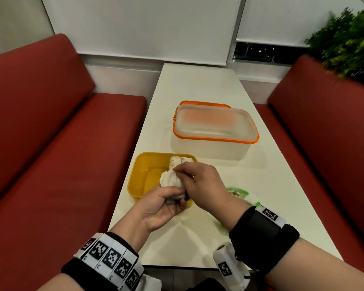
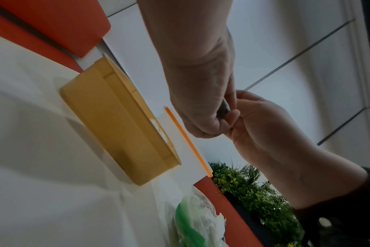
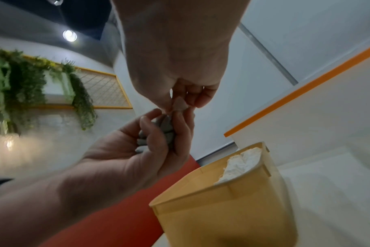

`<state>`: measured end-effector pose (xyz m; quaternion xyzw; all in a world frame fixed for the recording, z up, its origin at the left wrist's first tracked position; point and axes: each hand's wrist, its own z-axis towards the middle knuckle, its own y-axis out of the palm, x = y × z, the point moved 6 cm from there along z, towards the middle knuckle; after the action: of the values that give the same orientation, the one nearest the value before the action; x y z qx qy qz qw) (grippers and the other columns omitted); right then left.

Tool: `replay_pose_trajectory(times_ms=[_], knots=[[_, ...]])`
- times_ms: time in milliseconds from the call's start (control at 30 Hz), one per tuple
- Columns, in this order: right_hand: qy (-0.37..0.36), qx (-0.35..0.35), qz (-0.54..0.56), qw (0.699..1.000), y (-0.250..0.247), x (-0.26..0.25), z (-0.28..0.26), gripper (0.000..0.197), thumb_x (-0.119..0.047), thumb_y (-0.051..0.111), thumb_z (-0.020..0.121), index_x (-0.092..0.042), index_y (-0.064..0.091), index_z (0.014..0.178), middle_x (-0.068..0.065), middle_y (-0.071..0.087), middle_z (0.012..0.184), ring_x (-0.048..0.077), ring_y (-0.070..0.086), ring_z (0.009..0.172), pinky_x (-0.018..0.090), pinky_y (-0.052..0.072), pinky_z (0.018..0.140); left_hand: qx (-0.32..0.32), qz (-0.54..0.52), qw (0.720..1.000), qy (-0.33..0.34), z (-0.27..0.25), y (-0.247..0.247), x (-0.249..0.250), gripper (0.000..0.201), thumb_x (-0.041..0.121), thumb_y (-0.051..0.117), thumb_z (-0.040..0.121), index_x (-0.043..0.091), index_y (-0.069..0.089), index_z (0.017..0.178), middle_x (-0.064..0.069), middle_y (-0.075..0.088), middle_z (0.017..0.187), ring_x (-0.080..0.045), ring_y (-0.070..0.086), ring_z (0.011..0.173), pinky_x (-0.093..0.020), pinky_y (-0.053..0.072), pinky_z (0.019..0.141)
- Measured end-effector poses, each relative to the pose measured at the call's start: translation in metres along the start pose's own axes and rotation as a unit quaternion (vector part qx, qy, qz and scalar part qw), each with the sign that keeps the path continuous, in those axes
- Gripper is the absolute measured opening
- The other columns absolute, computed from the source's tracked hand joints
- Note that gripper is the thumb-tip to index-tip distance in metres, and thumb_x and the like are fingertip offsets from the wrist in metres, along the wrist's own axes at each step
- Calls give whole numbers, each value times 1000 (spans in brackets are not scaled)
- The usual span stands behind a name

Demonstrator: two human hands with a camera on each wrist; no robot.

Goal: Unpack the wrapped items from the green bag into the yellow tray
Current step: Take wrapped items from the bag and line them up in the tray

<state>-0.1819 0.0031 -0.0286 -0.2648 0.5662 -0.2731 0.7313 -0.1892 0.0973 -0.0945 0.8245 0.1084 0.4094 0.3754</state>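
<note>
**Two hands hold a wrapped thing over the yellow tray**

On the left is a red bench seat (image 1: 51, 127). Next to it is a long white table (image 1: 198, 91).

The yellow tray (image 1: 135, 181) sits on the table, near its left edge. A crumpled white paper (image 1: 178, 161) lies in the tray, at its far right corner.

The left hand (image 1: 160, 206) is palm up, just over the near side of the tray. Its fingers curl around a small gray thing (image 3: 158, 132). A white wrapper (image 1: 170, 179) sticks up from that hand. The right hand (image 1: 204, 183) pinches the top of the wrapper with thumb and fingers.

Behind the tray stands a clear box with an orange rim (image 1: 214, 131).

The green bag (image 1: 237, 192) lies flat on the table, right of the tray, partly hidden by the right wrist.

On the far right are another red bench seat (image 1: 324, 133) and a green plant (image 1: 349, 43).
</note>
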Motion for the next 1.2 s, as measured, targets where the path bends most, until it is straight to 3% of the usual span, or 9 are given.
replay_pose_trajectory(times_ms=[233,367,500,733,800,867,1000,1100,1200], knots=[[39,-56,6,998,-2,-3,55,14,-25,46,95,-21,58,100,4,63,76,22,58,73,31,46,65,14,32,997,66,19,-2,36,35,-4,58,68,5,60,102,-7,68,77,-17,65,69,-19,50,50],[32,-76,38,996,9,-10,83,13,-22,47,95,-18,58,97,4,62,72,19,58,67,29,43,60,58,51,992,98,29,-13,59,22,-5,54,81,9,64,96,-4,69,74,-14,64,64,-18,47,47],[20,-27,67,997,13,-7,96,10,-20,52,93,-18,61,89,-11,53,66,3,49,61,14,35,55,100,74,985,116,33,-29,65,22,-8,53,86,10,64,92,-4,68,73,-13,64,62,-18,46,45],[34,9,86,996,1,15,103,9,-18,59,91,-20,65,85,-14,57,66,1,52,64,8,37,55,176,64,977,107,34,-61,64,10,1,56,88,5,62,93,-8,66,76,-14,63,64,-20,48,45],[20,-36,40,998,-3,19,100,9,-17,61,89,-22,65,83,-11,61,71,3,55,67,10,38,57,190,49,974,109,32,-67,66,8,5,54,91,5,62,92,-10,66,78,-16,63,65,-20,48,45],[12,-138,-37,990,-1,24,93,11,-16,61,87,-24,64,80,-10,62,72,8,56,69,18,41,61,196,50,973,111,29,-72,68,9,7,53,92,5,62,96,-10,67,78,-17,64,67,-21,49,46],[0,-340,-210,917,16,35,68,9,-23,60,88,-29,62,82,-14,57,75,11,54,79,28,43,75,194,56,973,111,24,-78,67,15,6,54,91,5,61,104,-12,66,85,-17,64,70,-21,49,47],[-13,-377,-278,884,32,42,57,7,-25,57,90,-28,64,90,-12,60,84,13,52,85,34,35,90,192,51,975,101,24,-78,63,15,6,54,91,5,60,105,-12,66,86,-17,64,70,-21,49,48],[-39,-367,-337,866,45,49,52,13,-21,53,91,-28,64,92,-9,62,84,16,52,84,37,28,91,193,54,976,88,23,-77,56,16,6,54,91,5,60,106,-11,66,85,-16,65,70,-21,50,49]])
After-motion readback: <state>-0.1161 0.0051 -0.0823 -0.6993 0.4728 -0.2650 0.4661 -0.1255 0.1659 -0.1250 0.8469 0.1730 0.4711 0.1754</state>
